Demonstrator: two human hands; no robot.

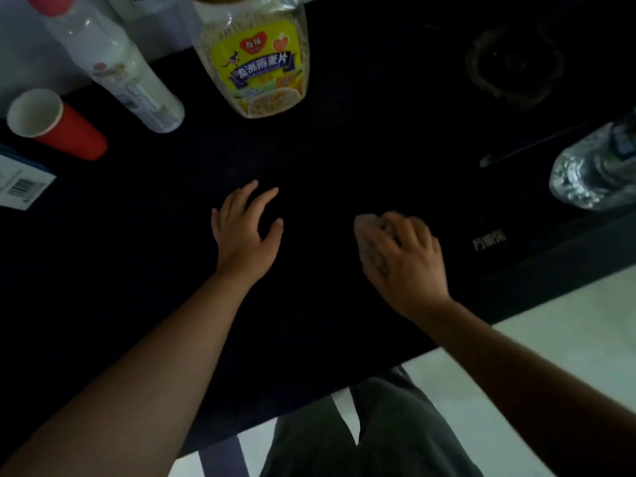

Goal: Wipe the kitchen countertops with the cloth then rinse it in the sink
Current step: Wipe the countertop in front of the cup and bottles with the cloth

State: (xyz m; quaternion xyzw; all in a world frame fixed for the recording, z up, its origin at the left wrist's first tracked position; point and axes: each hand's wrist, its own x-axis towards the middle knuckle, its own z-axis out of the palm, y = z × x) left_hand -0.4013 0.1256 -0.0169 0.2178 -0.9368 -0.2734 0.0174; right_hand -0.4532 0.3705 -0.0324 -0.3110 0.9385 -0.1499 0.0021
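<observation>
The black countertop fills most of the head view. My right hand presses a small greyish-brown cloth flat on it, right of centre; only the cloth's left edge shows past my fingers. My left hand rests flat on the counter with fingers spread and holds nothing, a short way left of the cloth. No sink is in view.
A jar of oats with a yellow label stands at the back centre. A white bottle with a red cap, a red paper cup and a box with a barcode stand at the left. A gas burner and a clear water bottle are at the right.
</observation>
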